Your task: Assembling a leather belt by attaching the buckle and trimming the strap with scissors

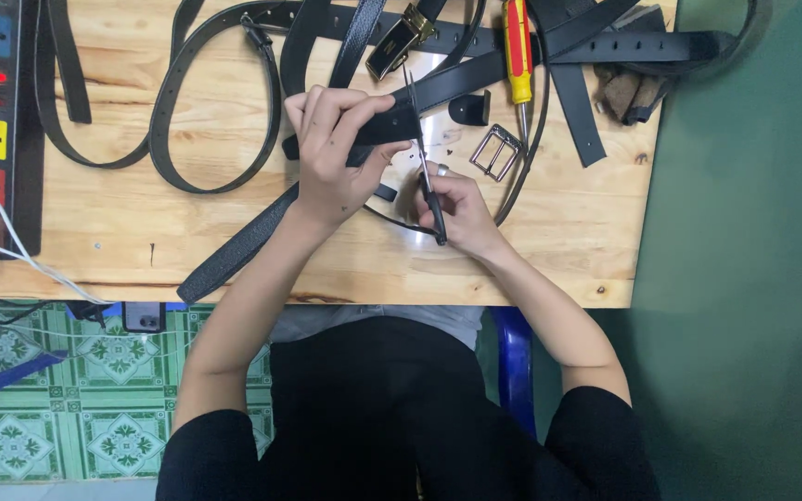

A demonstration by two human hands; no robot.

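- Your left hand [331,153] has its grip pinched on a black belt strap [391,121] above the desk [187,232].
- Your right hand [456,209] has its grip closed around scissors [424,172] at the strap.

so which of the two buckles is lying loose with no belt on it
The silver square buckle, bare on the table right of the scissors; the gold buckle sits among belts.
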